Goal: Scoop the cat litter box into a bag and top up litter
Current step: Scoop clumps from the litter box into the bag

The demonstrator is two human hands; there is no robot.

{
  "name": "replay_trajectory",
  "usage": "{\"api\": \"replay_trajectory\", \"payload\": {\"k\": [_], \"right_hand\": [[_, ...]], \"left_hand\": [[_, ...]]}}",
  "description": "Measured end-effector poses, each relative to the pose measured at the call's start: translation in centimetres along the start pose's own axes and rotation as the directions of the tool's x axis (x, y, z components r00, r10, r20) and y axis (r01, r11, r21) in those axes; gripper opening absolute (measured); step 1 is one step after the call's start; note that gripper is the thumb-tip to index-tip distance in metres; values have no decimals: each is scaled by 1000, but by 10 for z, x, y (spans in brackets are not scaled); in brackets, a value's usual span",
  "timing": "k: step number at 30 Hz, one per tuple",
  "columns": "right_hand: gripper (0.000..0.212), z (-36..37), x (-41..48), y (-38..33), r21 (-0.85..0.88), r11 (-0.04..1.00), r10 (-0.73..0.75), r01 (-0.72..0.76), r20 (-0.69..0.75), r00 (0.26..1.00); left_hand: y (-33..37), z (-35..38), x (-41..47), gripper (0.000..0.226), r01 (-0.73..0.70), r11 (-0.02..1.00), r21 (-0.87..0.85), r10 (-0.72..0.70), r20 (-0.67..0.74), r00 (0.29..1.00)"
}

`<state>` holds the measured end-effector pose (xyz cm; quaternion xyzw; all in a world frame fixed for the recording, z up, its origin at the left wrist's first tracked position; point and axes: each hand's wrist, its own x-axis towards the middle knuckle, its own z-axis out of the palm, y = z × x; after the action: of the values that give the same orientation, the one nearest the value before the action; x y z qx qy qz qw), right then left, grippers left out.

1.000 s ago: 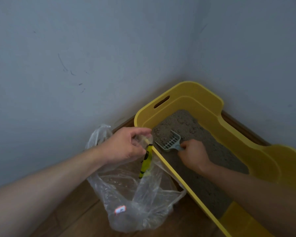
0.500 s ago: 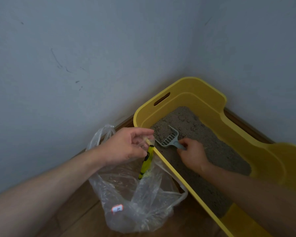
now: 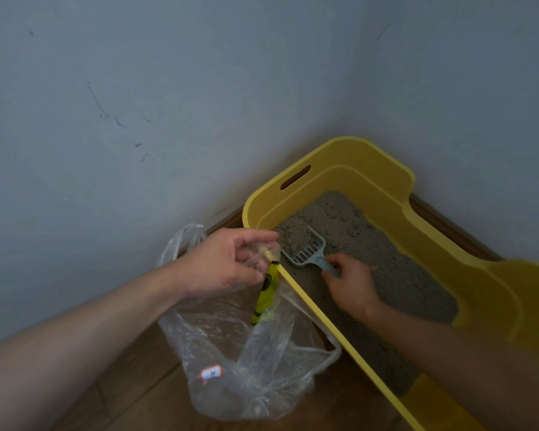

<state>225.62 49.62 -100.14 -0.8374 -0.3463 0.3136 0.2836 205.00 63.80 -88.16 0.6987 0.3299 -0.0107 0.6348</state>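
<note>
Grey walls [image 3: 168, 88] stand behind the litter box [image 3: 339, 169] on two sides, so the yellow box sits pushed into the corner, with the wooden floor [image 3: 131, 384] under it. Inside the box lies the grey litter [image 3: 386, 275], lumpy at the far end and flatter toward the near end. Just outside the long near wall of the box stands a clear plastic bag [image 3: 246, 368], touching or almost touching that wall; I judge it is put so close so that the way from litter to bag is short and little can fall on the floor. The left hand [image 3: 227, 262] is above the bag, at the rim of the box, and pinches the thin upper edge of the bag between thumb and fingers, probably to hold the mouth open. The right hand [image 3: 352, 281] is inside the box, its fingers curled round the handle of the blue-grey scoop [image 3: 307, 255]. The scoop lies low on the litter at the far end of the box, with some litter on its slotted blade, near the bag's mouth. A yellow-green strip [image 3: 266, 297] hangs below the left hand, just outside the box; whether it is print or a separate thing, I cannot tell. A small red-edged sticker [image 3: 210, 374] is low on the bag.
</note>
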Motion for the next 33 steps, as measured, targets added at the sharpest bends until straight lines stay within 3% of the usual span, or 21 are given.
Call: {"api": "replay_trajectory", "payload": {"k": [25,33], "right_hand": [[28,-41,-50,-2,-55,994,-96,93,-53,994],[33,-54,-70,-5,-59,994,-98,95,-64,993]], "left_hand": [[11,4,-21,63,-37,992,123,43,-46,998],[15,6,-31,64,-62,962,267,80,-58,995]]}}
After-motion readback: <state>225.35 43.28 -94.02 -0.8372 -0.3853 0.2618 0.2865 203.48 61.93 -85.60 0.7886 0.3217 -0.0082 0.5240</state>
